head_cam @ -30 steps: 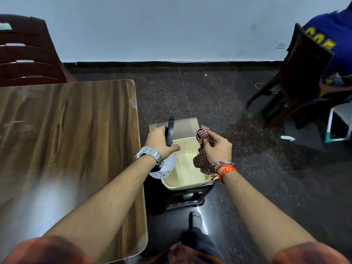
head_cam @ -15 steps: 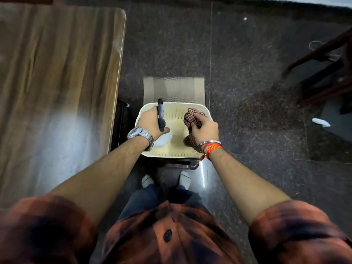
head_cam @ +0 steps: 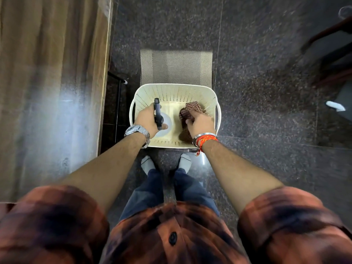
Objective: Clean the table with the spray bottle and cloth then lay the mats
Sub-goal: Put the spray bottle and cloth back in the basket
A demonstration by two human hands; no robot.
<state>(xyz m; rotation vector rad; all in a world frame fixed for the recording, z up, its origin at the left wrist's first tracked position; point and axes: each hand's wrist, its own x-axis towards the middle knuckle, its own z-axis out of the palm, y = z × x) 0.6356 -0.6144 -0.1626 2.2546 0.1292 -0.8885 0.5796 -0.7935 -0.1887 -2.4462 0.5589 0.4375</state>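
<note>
Both hands are inside the white basket [head_cam: 175,90]. The left hand [head_cam: 147,119] grips the spray bottle [head_cam: 159,116]. The right hand [head_cam: 202,122] squeezes the checked cloth [head_cam: 187,113].

One basket [head_cam: 175,90], one spray bottle [head_cam: 159,119], one cloth [head_cam: 187,113], two hands

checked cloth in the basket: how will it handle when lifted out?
Likely floppy: the checked cloth lies crumpled in folds under the right hand. Probably light, bunching in a loose grasp. It may snag or drape on the perforated basket wall rather than slide free.
</note>
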